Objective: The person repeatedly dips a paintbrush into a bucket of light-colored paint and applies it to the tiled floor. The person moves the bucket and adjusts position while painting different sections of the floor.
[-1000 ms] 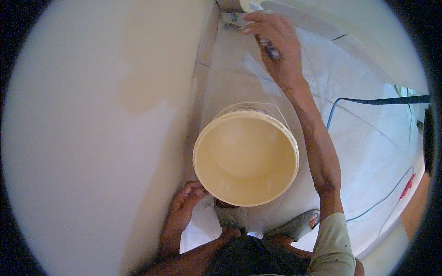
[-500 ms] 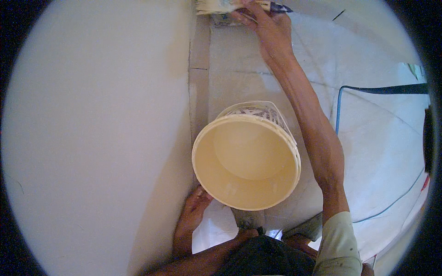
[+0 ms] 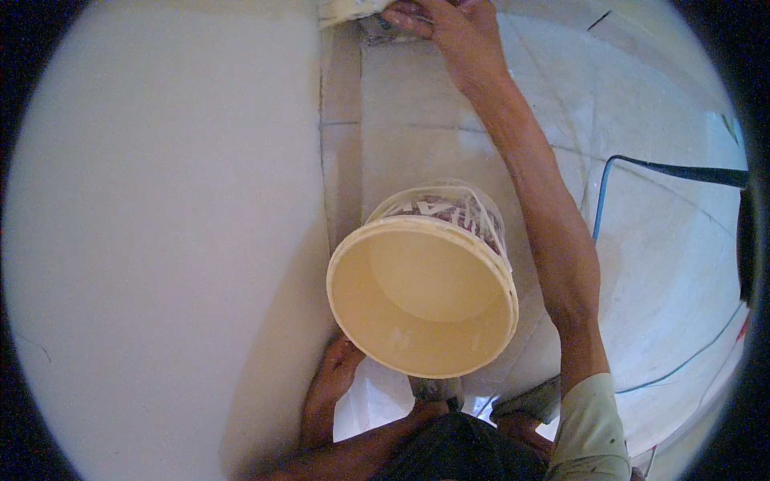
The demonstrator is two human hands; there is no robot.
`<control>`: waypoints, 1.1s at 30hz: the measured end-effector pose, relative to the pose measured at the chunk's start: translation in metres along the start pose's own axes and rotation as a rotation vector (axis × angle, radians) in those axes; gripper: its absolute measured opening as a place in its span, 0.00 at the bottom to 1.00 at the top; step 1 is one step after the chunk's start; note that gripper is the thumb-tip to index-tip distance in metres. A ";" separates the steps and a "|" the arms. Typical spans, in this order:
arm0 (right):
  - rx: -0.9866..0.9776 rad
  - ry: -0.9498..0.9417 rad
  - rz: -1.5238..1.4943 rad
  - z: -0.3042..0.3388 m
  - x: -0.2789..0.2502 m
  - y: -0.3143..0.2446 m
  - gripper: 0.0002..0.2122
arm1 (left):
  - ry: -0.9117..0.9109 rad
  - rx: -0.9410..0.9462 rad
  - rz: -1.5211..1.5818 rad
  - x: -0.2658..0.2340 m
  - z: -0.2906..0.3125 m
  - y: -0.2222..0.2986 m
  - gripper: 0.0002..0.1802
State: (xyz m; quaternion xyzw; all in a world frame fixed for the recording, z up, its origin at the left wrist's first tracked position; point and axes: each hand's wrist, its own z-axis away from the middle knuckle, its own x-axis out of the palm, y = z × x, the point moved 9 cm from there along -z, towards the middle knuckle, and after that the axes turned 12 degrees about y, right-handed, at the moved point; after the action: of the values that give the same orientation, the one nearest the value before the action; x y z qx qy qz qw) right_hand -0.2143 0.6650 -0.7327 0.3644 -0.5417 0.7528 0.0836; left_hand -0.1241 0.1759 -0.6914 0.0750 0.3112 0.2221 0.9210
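At the top of the view, my right hand (image 3: 461, 44) is closed around a wide paintbrush (image 3: 350, 10) whose pale, paint-coated bristles lie against the foot of the wall. The top edge of the picture cuts off part of the brush. A cream plastic bucket (image 3: 421, 349) tilts with its mouth toward me, pale yellowish inside, with a wire handle and dark printing on its outer side. My left hand (image 3: 341, 361) grips the bucket low on its left side, and the bucket hides some of its fingers.
A smooth white wall (image 3: 168, 200) fills the left side. Along its base runs a strip of tile (image 3: 342, 160) beside the pale tiled floor (image 3: 417, 148). A dark and blue cable (image 3: 642, 167) crosses the floor at right. Beneath the bucket are my legs and dark shorts (image 3: 461, 449).
My right hand and the paintbrush have shifted slightly left and up in the picture. The bucket's rim sits a little lower, and more of its printed outer side shows.
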 end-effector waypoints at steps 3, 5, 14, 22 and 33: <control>-0.009 0.026 0.035 -0.003 -0.005 0.014 0.09 | -0.038 0.005 0.015 0.010 -0.007 0.003 0.25; 0.010 -0.025 0.131 0.008 -0.009 0.019 0.08 | -0.045 0.040 0.033 0.010 -0.006 0.008 0.24; -0.071 0.106 0.110 -0.005 -0.028 0.009 0.08 | -0.171 0.101 0.081 0.020 -0.020 -0.003 0.23; 0.119 0.096 -0.092 0.003 -0.037 0.033 0.08 | -0.046 -0.029 0.059 0.019 -0.008 0.011 0.22; 0.307 0.076 -0.302 -0.004 -0.029 0.065 0.10 | -0.114 0.139 0.096 0.001 -0.034 -0.062 0.22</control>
State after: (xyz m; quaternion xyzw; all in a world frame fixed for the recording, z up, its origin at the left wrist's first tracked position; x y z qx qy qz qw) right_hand -0.2290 0.6502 -0.8008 0.4211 -0.3565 0.8186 0.1595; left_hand -0.1214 0.1207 -0.7361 0.1661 0.2692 0.2391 0.9180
